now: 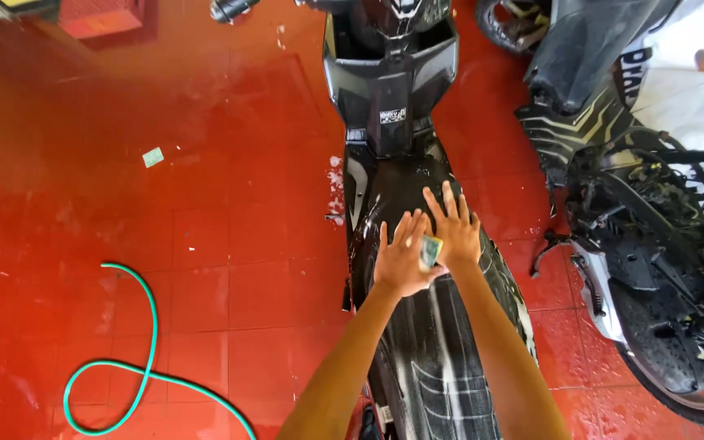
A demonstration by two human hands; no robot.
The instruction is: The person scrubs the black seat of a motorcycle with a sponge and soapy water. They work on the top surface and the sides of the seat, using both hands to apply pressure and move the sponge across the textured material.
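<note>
We press both flat, open hands, left hand [401, 259] and right hand [452, 231], with a small sponge [429, 251] between them, on the soapy scooter seat [442, 358], its long axis pointing away toward the handlebars.

Both bare forearms are extending forward from the lower edge of the view and converging toward the centre. The left hand [401, 259] is lying palm down, fingers extended and held close together, pointing up and slightly right. The right hand [452, 228] is lying flat just beyond it, fingers spread. The two hands are meeting at their inner edges, possibly overlapping; the contact area is partly hidden.
</note>
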